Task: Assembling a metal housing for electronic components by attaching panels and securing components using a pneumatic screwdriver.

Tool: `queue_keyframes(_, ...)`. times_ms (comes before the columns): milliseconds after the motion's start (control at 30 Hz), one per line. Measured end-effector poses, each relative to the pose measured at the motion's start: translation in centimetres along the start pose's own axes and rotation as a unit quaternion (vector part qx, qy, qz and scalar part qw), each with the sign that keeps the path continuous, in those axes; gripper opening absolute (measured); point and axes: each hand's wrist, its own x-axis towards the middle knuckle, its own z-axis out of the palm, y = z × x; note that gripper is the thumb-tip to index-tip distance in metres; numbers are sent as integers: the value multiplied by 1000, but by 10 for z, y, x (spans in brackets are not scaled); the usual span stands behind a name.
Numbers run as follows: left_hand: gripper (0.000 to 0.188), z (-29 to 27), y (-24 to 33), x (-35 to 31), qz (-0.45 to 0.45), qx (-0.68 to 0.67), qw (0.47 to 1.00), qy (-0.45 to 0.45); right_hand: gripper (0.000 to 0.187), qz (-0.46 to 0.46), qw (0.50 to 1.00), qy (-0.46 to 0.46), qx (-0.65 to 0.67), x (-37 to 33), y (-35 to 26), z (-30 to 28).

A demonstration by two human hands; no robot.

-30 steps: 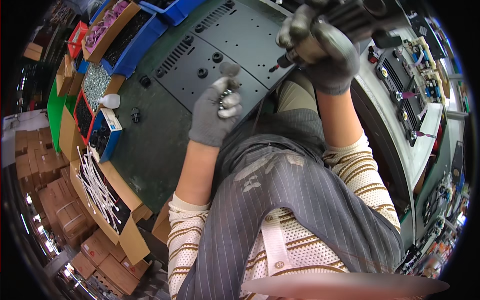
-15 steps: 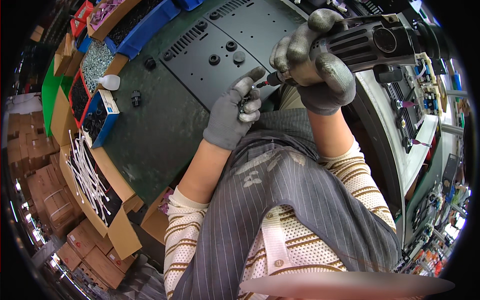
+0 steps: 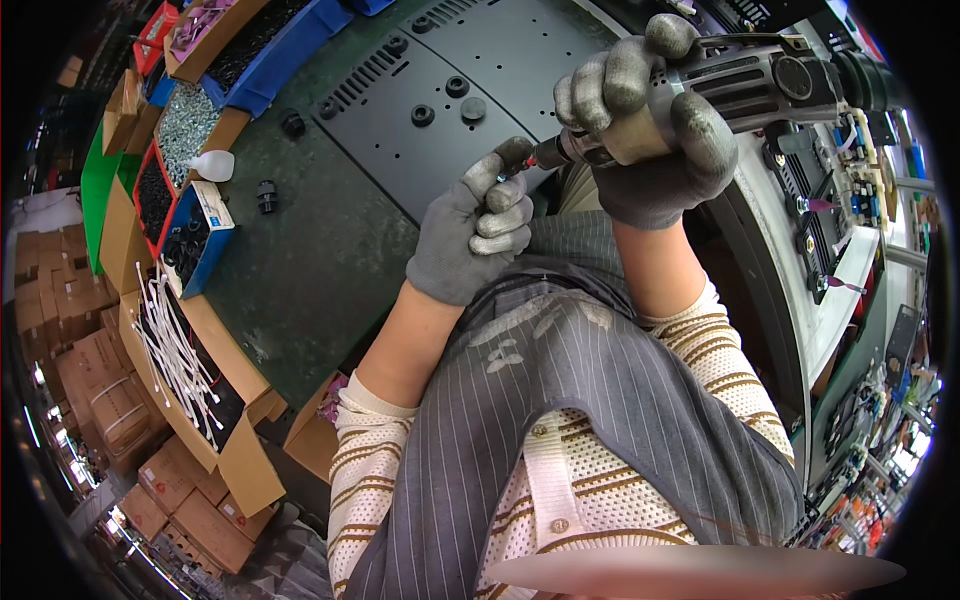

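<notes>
My right hand (image 3: 650, 135), in a grey coated glove, is closed round the front of a black and grey power screwdriver (image 3: 750, 88). The tool lies nearly level, its red-collared bit (image 3: 533, 160) pointing left. At the bit's tip is my left hand (image 3: 478, 215), gloved too, with thumb and forefinger pinched and the other fingers curled. A tiny glint shows in that pinch, but the small piece there is mostly hidden. Beyond my hands lies a dark grey metal panel (image 3: 380, 110) with slots and holes. Black round grommets (image 3: 423, 116) and a grey disc (image 3: 473, 109) rest on it.
Two loose black fittings (image 3: 267, 197) sit on the dark green table (image 3: 290, 270). Along its left edge stand a screw bin (image 3: 190, 130), a blue bin (image 3: 275, 70), a white squeeze bottle (image 3: 214, 165) and a carton of white cable ties (image 3: 172, 345). A metal frame (image 3: 770, 270) borders the right.
The screwdriver and my right hand have shifted slightly right. My left fingers have closed tighter, now meeting at the bit's tip, and the dark bits in my palm are covered.
</notes>
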Motion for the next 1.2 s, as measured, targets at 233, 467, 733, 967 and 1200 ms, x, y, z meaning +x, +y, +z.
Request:
queue_keyframes(233,22,2,-3,7,5,46,994,95,45,-27,1000,5,-9,-6,4,-9)
queue_keyframes(467,34,-11,9,6,-3,317,940,126,47,-3,1000,21,5,-10,-4,-14)
queue_keyframes(733,30,-10,62,43,234,927,230,183,48,-19,997,44,-61,-5,-11,-28)
queue_keyframes(967,34,-3,41,62,77,895,418,137,44,-18,992,63,-108,-9,-19,-37)
queue_keyframes(1200,32,-7,31,48,113,910,374,135,42,-67,982,75,-159,-6,-19,-39)
